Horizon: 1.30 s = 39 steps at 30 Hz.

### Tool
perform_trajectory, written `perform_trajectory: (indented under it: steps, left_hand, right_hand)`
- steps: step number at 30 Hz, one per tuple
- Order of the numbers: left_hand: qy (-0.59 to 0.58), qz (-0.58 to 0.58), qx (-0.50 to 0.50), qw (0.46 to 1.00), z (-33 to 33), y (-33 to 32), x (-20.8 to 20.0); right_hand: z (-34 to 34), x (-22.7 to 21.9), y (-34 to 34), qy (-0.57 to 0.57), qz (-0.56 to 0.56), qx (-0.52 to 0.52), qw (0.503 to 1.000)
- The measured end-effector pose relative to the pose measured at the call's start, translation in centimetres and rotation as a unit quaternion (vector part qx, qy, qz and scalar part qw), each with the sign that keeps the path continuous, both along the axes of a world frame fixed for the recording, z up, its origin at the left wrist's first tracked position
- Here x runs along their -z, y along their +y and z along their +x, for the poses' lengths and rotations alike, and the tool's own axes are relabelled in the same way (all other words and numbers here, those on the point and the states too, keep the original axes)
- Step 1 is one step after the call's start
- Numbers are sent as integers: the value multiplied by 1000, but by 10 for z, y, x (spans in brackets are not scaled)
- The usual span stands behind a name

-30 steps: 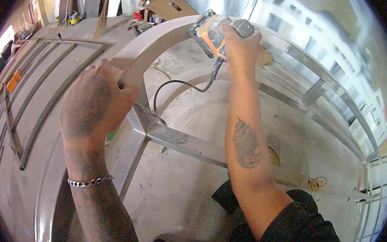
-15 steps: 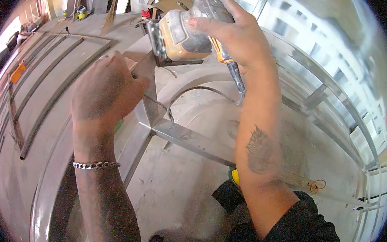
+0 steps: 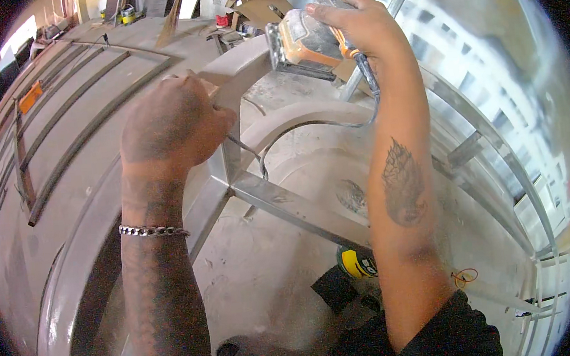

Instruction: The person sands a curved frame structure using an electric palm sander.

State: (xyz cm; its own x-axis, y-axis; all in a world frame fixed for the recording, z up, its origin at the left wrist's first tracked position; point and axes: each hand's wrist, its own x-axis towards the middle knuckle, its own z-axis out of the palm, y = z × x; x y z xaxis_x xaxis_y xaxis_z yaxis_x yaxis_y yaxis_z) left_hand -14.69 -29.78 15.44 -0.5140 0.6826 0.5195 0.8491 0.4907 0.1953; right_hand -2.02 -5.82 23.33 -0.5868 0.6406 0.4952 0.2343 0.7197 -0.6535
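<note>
My right hand point(image 3: 363, 28) is closed round the back of a dusty orange-and-grey palm sander point(image 3: 308, 42). The sander's flat pad faces left, against or very close to the end of a curved grey metal bar point(image 3: 249, 63); I cannot tell whether they touch. From its handle a dark cord point(image 3: 314, 123) droops across the metal frame point(image 3: 300, 203). My left hand point(image 3: 173, 123) is closed in a fist on the same bar, to the left of the sander. Its fingertips are hidden behind the hand.
A barred metal panel point(image 3: 79, 120) with an orange piece point(image 3: 30, 97) lies at the left. A broom point(image 3: 171, 19) and cardboard box point(image 3: 261, 7) stand at the back. A yellow-and-black round object point(image 3: 356, 263) sits below the frame. More curved metal framing point(image 3: 489, 128) rises at the right.
The sander in my right hand has moved right along the bar, uncovering more of its surface. My left hand keeps its hold and appears slightly further right, as the whole view has shifted.
</note>
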Motion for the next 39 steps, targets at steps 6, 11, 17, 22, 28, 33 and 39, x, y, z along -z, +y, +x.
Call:
perform_trajectory:
  steps: [6,11,17,22,28,33,39]
  left_hand:
    - [-25,8,16,1000,0,-3,-1]
    - [-14,9,17,1000,3,-1,-4]
    - [-51,-5,-2,999,7,1,-9]
    - [-72,-34,-8,997,9,1,-16]
    - [-88,-70,-20,993,12,1,-16]
    - [-138,-79,-16,987,4,0,-16]
    - [-90,-32,-9,995,1,1,-10]
  right_hand:
    - [-10,9,49,48,23,115,992]
    - [4,19,88,53,55,209,975]
    - [9,41,86,81,73,293,950]
    - [9,58,59,164,55,203,964]
    - [13,62,18,203,-61,-3,977]
    - [19,60,-15,155,-55,-60,985]
    - [22,76,-31,195,9,-161,967]
